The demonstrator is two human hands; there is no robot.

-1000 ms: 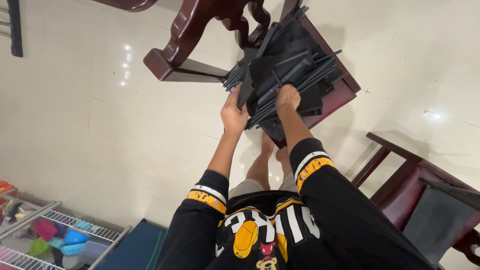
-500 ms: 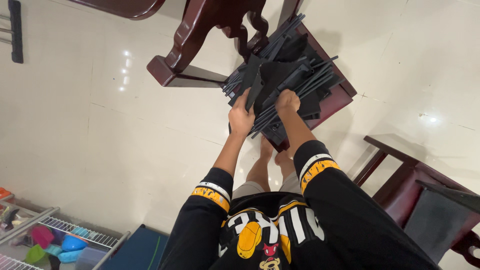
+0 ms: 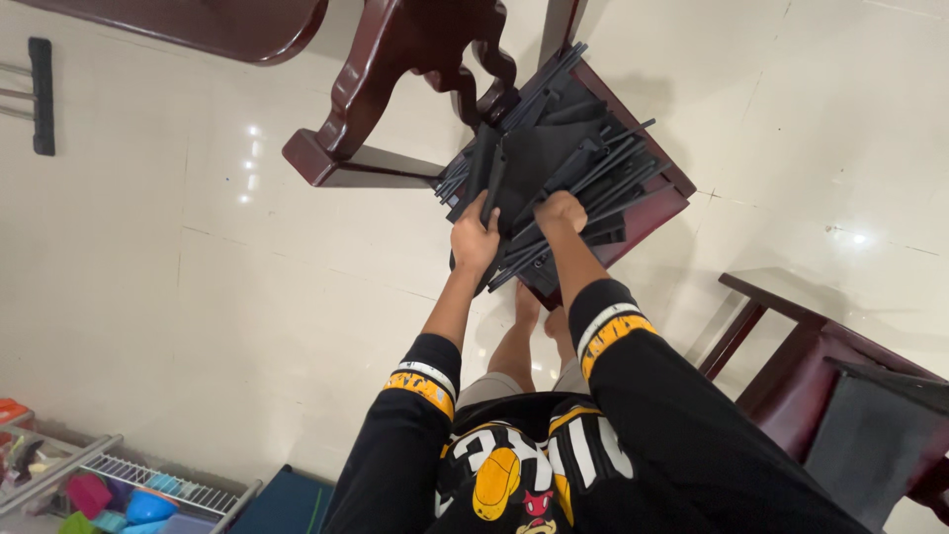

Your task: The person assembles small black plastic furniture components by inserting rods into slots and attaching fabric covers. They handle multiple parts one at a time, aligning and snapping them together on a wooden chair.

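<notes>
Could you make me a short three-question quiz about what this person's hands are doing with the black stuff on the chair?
1. True or false: both hands are on the pile of black rods and panels.
2. What does the pile rest on? A) the pale tiled floor B) the seat of a dark red wooden chair C) a wire rack
3. Which hand grips a long black piece standing up out of the pile?

Key
1. True: the left hand and right hand both touch it.
2. B, the dark red wooden chair.
3. The left hand, its fingers wrapped round the long black piece.
</notes>
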